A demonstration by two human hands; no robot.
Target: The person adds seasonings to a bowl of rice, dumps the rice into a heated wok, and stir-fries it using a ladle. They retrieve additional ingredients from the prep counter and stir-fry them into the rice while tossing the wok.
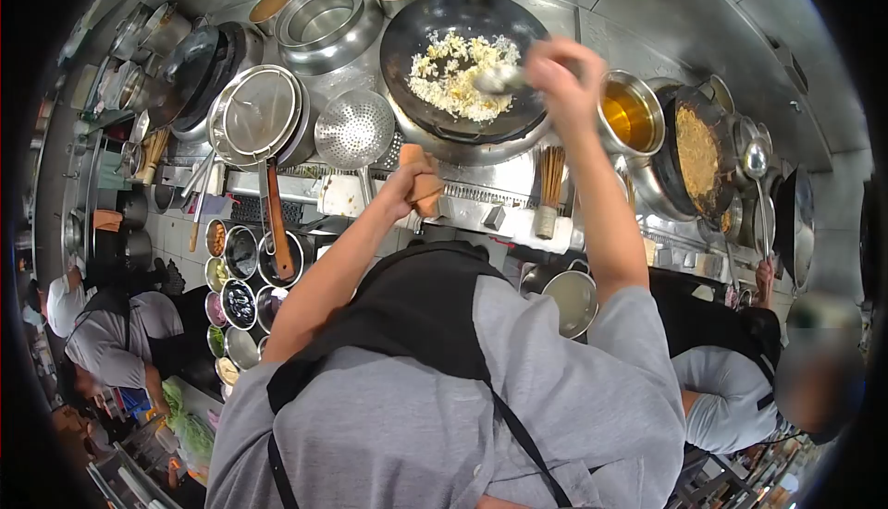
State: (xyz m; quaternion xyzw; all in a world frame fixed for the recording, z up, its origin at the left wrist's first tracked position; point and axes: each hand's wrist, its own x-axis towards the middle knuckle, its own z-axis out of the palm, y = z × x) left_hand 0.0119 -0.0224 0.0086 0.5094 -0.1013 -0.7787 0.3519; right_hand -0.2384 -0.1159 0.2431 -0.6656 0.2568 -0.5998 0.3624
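A black wok (400, 42) on the range holds white rice (449, 93) mixed with yellow egg. Over its right side, my right hand (566, 76) is closed on a metal ladle (499, 79), whose bowl is among the rice. Motion blurs both the hand and the ladle, and the ladle's handle cannot be made out. Just in front of the wok's near left edge, my left hand (402, 190) grips a folded orange-brown cloth (424, 181).
A perforated skimmer (354, 128) and a mesh strainer (262, 111) lie left of the wok. To the right stand a pot of amber liquid (633, 113) and another wok of brown food (696, 153). Co-workers flank me; one person's hand (765, 273) holds a long ladle (757, 159).
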